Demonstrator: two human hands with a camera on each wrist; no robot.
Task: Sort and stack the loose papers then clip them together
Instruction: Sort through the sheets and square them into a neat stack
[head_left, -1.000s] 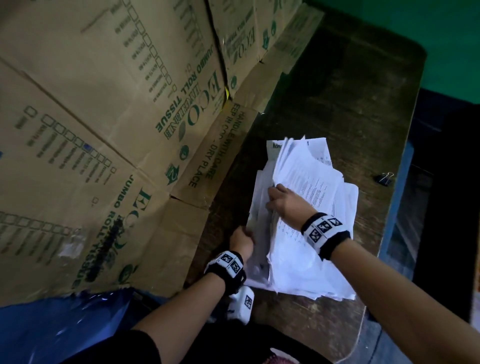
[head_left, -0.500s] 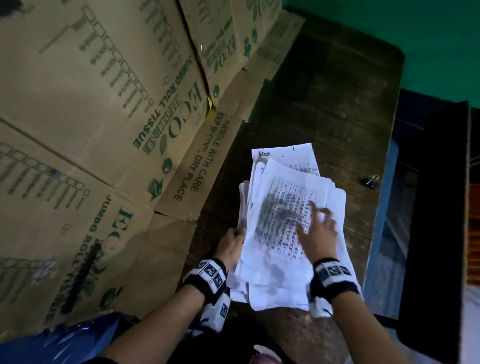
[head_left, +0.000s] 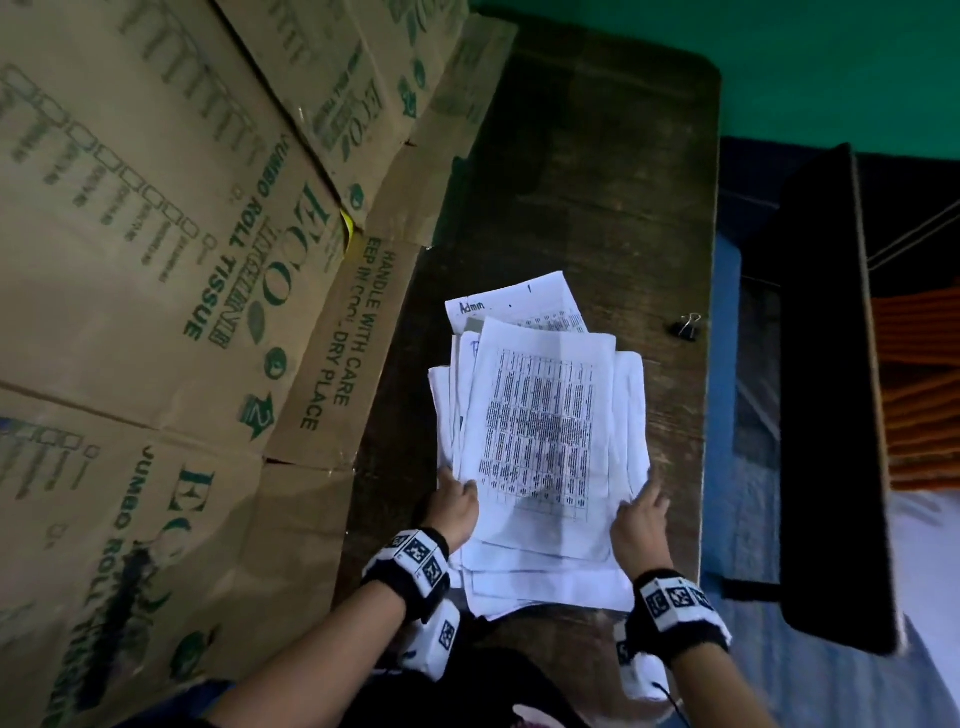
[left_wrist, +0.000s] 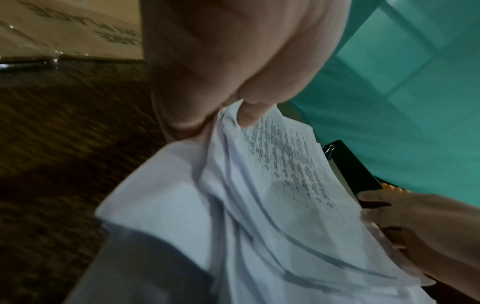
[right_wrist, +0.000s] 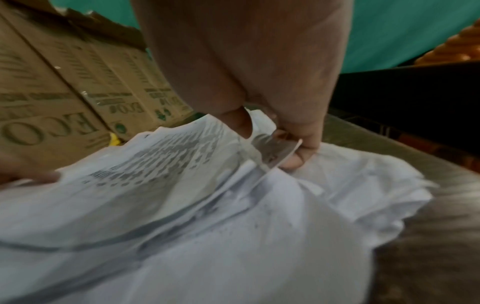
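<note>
A loose, uneven stack of white printed papers (head_left: 540, 431) lies on the dark wooden table (head_left: 597, 182); its top sheet carries a dense table of text. My left hand (head_left: 457, 501) pinches the stack's lower left edge, with the thumb (left_wrist: 246, 115) on top of the sheets (left_wrist: 259, 205). At the lower right edge, my right hand (head_left: 641, 512) holds several sheets (right_wrist: 182, 205) between its thumb (right_wrist: 241, 123) and a curled finger. A small black binder clip (head_left: 688, 327) lies alone near the table's right edge, apart from the papers.
Brown cardboard boxes (head_left: 182, 234) printed with green text line the table's whole left side, with one flap lying on the tabletop. A black upright panel (head_left: 826, 389) stands just beyond the right edge. Bare wood lies beyond the stack.
The raised sheets have come down flat onto the stack. My right hand slid from the top sheet's middle to the lower right edge. My left hand stays at the left edge.
</note>
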